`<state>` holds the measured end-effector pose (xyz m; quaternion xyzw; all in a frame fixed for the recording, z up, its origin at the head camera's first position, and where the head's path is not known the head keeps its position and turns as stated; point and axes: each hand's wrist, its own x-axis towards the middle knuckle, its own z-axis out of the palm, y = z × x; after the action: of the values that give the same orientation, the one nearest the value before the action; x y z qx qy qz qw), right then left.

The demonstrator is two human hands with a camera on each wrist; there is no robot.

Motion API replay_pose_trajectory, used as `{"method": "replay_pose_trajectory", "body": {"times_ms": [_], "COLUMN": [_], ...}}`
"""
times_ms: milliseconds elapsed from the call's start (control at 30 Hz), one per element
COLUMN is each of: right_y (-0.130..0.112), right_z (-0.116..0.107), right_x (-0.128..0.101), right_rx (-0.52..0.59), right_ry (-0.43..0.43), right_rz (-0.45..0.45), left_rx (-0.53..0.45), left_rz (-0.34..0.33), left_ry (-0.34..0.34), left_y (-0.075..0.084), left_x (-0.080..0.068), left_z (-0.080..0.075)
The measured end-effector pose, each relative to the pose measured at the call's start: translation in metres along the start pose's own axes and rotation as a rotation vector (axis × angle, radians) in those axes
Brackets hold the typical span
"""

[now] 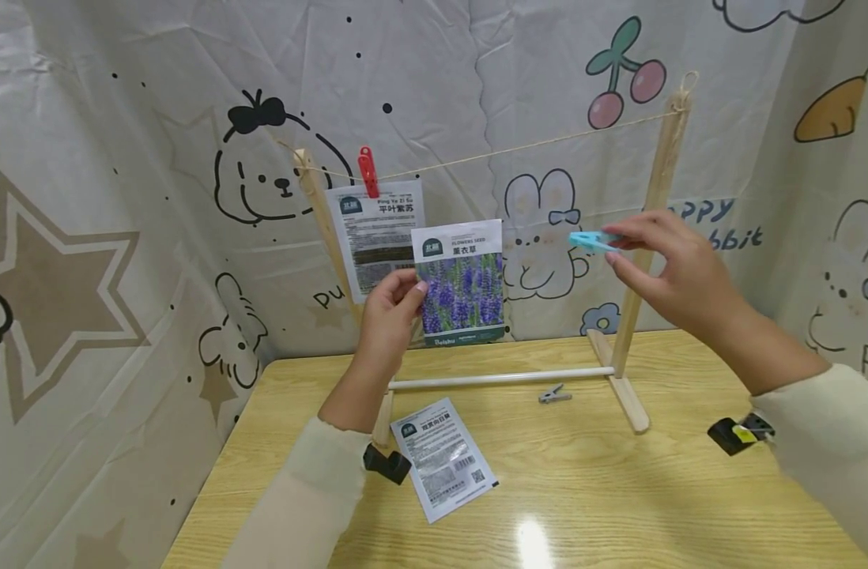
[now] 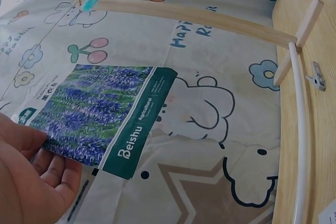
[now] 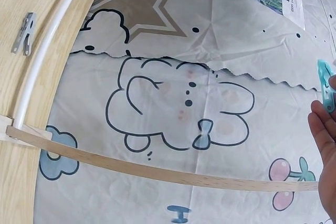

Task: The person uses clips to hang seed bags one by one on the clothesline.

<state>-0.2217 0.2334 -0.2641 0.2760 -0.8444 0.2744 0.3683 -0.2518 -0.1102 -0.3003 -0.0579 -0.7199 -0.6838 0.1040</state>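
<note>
While we hold the lavender-printed paper seed packet point(image 1: 458, 283) up in front of the twine line point(image 1: 519, 146), the head view shows our left hand point(image 1: 389, 310) pinching its lower left edge and our right hand point(image 1: 672, 269) pinching the light-blue plastic clothespin point(image 1: 592, 240) just beside the light wooden drying rack point(image 1: 658, 205). We judge the thin hold could let the packet tilt or slip before it meets the line. A red plastic clothespin point(image 1: 367, 171) already pins a white printed packet point(image 1: 374, 233); another white packet with a barcode point(image 1: 444, 458) and a small grey metal clip point(image 1: 554, 393) lie on the wooden worktop point(image 1: 619, 490). Both held packets look sealed, so we cannot tell their contents.

From the left wrist, our left-hand fingers point(image 2: 55, 171) curl under the packet, thumb on top, a firm grip on one corner only; the blue pin sits well apart at the rack's post.

From the right wrist, only our fingertips point(image 3: 321, 129) show, touching the pin; pressed wrongly, it might spring loose.
</note>
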Motion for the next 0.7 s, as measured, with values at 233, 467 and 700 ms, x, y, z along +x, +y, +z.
{"method": "replay_pose_trajectory", "body": {"times_ms": [233,467,700], "right_y": [-0.003,-0.007,-0.009], "right_z": [-0.008,-0.013,-0.017], "right_x": [0.010,0.019,0.029], "right_rx": [-0.029,-0.038,-0.017], "right_ry": [0.003,-0.002,0.011], "right_rz": [-0.010,0.000,-0.027], "left_rx": [0.007,0.021,0.033], "left_rz": [0.006,0.018,0.036], "left_ry": [0.007,0.003,0.019], "left_y": [0.000,0.001,0.003], "left_x": [0.000,0.003,0.004], "left_z": [0.001,0.001,0.003]}}
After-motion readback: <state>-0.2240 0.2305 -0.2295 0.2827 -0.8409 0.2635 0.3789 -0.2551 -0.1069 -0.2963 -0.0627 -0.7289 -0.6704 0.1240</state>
